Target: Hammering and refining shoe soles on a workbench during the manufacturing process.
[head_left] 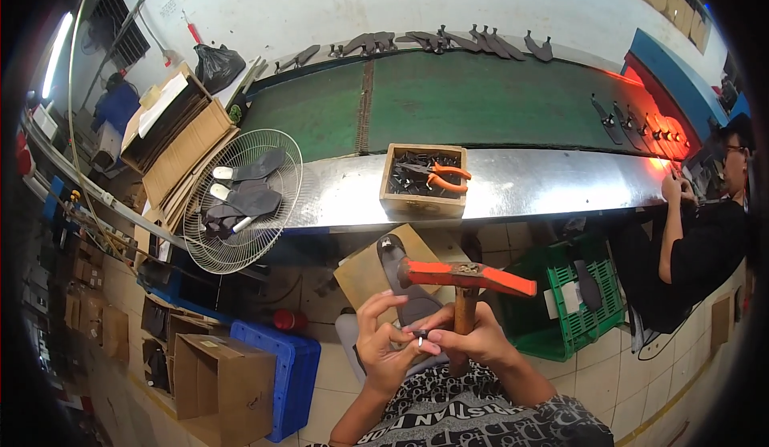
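My left hand (pixel 386 344) pinches a small black piece with a pale pin (pixel 420 337) between its fingertips. The fingers of my right hand (pixel 481 339) meet the same piece from the other side. Also in my right hand is a hammer (pixel 465 275), its wooden handle upright in the grip and its orange-red head above the knuckles. Behind my fingers lies a dark, sole-shaped shoe part (pixel 394 264), which rests partly over a tan board (pixel 360 275). My hands hide its lower end in part.
Ahead, a wooden box (pixel 392 200) of small black pieces holds orange-handled pliers (pixel 445 176) on a metal ledge beside a green conveyor (pixel 481 98). A wire fan guard (pixel 298 176) carries shoe parts. A green crate (pixel 561 319) stands right, near a co-worker (pixel 689 239); a blue crate (pixel 292 383) left.
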`<state>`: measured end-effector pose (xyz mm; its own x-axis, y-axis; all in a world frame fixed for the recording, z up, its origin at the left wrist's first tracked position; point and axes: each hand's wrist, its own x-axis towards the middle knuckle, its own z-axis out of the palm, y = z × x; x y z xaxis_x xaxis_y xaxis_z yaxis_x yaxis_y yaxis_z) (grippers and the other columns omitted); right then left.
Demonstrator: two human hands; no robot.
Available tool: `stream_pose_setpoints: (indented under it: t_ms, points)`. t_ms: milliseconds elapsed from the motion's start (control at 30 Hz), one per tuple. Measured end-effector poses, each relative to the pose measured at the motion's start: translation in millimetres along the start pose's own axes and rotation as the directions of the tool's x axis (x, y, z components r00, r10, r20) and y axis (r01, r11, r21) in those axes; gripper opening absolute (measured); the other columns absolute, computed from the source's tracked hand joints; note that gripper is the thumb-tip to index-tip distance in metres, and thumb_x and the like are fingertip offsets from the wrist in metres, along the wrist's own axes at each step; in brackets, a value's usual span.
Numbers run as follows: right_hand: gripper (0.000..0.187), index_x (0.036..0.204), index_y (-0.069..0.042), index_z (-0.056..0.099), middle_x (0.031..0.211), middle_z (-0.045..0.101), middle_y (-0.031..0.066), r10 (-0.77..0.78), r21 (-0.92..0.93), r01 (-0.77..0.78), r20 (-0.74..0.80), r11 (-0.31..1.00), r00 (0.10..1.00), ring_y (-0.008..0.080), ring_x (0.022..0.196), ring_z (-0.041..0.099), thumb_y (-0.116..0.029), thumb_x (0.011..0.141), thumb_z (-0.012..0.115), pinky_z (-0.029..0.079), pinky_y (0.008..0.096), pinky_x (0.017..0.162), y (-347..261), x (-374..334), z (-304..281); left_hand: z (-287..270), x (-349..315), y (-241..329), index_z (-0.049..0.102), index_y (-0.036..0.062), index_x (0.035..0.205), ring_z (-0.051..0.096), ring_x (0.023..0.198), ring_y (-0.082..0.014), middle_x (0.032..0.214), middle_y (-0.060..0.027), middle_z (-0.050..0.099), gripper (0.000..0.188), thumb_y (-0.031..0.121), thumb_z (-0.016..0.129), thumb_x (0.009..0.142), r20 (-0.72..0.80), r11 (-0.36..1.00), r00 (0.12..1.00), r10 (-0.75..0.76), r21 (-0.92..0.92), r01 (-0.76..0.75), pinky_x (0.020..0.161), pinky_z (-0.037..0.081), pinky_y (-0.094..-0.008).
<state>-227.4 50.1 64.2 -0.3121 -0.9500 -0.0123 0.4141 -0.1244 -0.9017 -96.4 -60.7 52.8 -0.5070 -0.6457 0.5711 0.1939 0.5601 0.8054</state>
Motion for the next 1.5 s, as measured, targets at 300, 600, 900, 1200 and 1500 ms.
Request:
stream_pose_setpoints:
  t_ms: [300,600,900,1200,1500]
  points:
    - [0.021,0.105,0.002,0.066,0.082,0.069,0.0081,0.077,0.014,-0.076,-0.126,0.997,0.989,0.0052,0.045,0.048,-0.009,0.088,0.068,0.034,0.0194,0.040,-3,15,-10,5,22,-32,0.044,0.0010,0.115,0.040,0.130,-0.0371,0.139,-0.0219,0.042,0.079,0.029,0.092,0.058,-0.010,0.988,0.991,-0.133,0.077,0.134,0.108,0.029,-0.0477]
    - [0.016,0.102,0.000,0.069,0.071,0.062,-0.0004,-0.177,-0.520,0.120,-0.061,0.846,0.982,0.0042,0.061,0.055,-0.009,0.088,0.068,0.042,0.0204,0.054,1,108,-33,-5,61,-147,0.067,0.0111,0.111,0.061,0.111,-0.0250,0.115,-0.0091,0.067,0.035,0.033,0.070,0.083,0.205,0.910,0.946,-0.251,0.382,0.159,0.106,0.021,-0.0569]
    - [0.018,0.099,0.003,0.066,0.083,0.068,0.0135,-0.227,-0.659,0.313,0.215,0.684,0.950,0.0173,0.074,0.064,-0.004,0.083,0.068,0.050,0.0312,0.071,24,139,-37,-11,34,-134,0.069,0.0127,0.107,0.063,0.104,-0.0204,0.107,-0.0046,0.070,0.026,0.024,0.070,0.083,0.137,0.929,0.972,-0.191,0.344,0.134,0.106,0.021,-0.0535]
    - [0.011,0.084,0.004,0.057,0.075,0.059,0.0173,-0.199,-0.748,0.319,0.249,0.581,0.948,0.0261,0.065,0.052,0.002,0.078,0.066,0.044,0.0348,0.063,15,135,-37,-9,34,-132,0.069,0.0136,0.106,0.063,0.095,-0.0171,0.101,-0.0016,0.069,0.023,0.022,0.071,0.084,0.118,0.936,0.983,-0.140,0.340,0.092,0.108,0.019,-0.0514]
    - [0.014,0.088,0.002,0.060,0.081,0.059,0.0134,-0.173,-0.787,0.439,0.405,0.434,0.898,0.0286,0.074,0.059,0.003,0.075,0.066,0.047,0.0362,0.068,8,135,-32,-13,35,-137,0.068,0.0154,0.110,0.064,0.100,-0.0198,0.103,-0.0039,0.070,0.029,0.022,0.072,0.082,0.176,0.927,0.965,-0.196,0.353,0.124,0.109,0.017,-0.0509]
